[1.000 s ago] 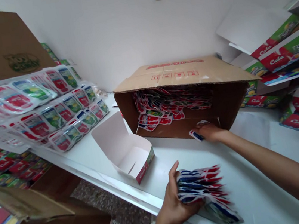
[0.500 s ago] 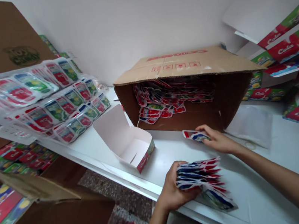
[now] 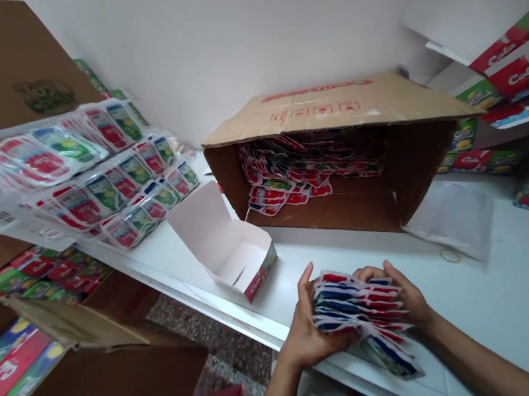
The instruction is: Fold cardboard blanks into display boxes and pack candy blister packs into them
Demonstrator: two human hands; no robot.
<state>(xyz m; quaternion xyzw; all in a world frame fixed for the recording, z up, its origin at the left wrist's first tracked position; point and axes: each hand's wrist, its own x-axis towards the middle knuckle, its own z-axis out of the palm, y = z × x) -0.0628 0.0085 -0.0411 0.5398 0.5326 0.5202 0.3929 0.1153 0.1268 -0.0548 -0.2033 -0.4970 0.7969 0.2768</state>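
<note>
Hands together at the front edge of the white table (image 3: 510,293), both on one stack of packets (image 3: 357,307). Left hand (image 3: 308,331) curled around the left side of the stack, thumb up along its edge, fingers under it. Right hand (image 3: 408,296) pressed flat against the right side, fingers spread over the top packets. Stack squeezed between the two palms, standing on edge, red, blue and white stripes visible. A few more packets (image 3: 393,358) loose under the stack, flat on the table near its front edge.

Behind the hands, toward the back edge of the table, a big cardboard box (image 3: 340,166) lying on its side, open toward the hands, with many more packets piled inside. Left of it, near the left edge, a small white carton (image 3: 225,251) with the lid open, well apart from the hands. Right of the big box, a clear plastic bag (image 3: 454,221) flat on the table, a rubber band (image 3: 450,255) just beside it. Hanging sheets of packets (image 3: 81,180) at the far left, above the table edge. Printed flat cartons (image 3: 521,77) stacked at the right back corner.
</note>
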